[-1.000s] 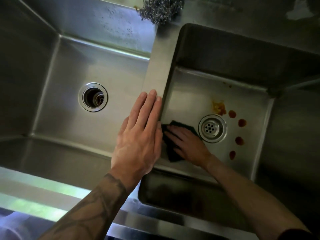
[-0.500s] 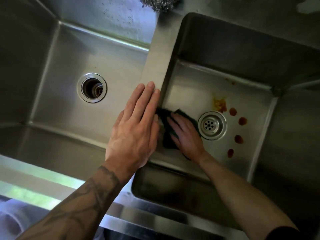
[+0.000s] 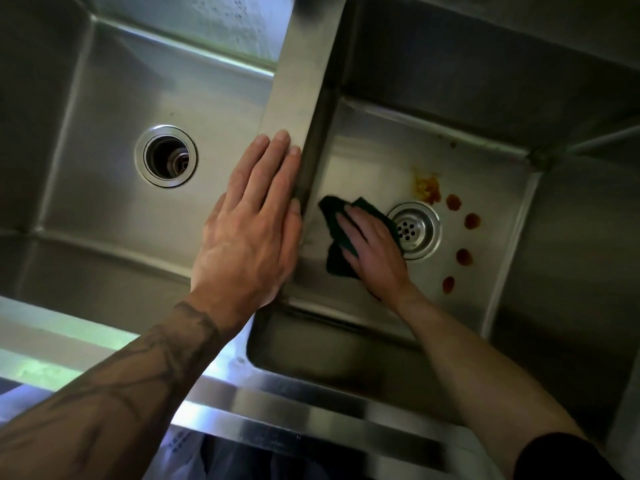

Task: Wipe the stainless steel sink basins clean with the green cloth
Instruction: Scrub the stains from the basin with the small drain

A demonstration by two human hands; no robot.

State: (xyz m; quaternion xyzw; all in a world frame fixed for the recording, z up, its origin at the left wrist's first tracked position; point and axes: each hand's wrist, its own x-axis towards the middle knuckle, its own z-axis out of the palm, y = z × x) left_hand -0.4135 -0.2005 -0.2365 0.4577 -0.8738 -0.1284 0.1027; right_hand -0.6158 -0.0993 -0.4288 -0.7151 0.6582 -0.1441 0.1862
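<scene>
right hand (image 3: 375, 252) flat, palm down, pressing the green cloth (image 3: 341, 233) on the floor of the right basin (image 3: 363, 140), between the divider wall and the drain strainer (image 3: 414, 230). left hand (image 3: 254, 223) open, fingers together, resting flat on the divider ridge (image 3: 298, 81), holding nothing. task looks early-to-mid: red-orange sauce spots (image 3: 462, 257) and a yellowish smear (image 3: 427, 185) sit untouched beyond and right of the strainer. left basin (image 3: 104, 168) around its open drain (image 3: 166, 155) looks free of stains, can't tell if wiped. left to do: spots, smear, walls, likely the other basin.
</scene>
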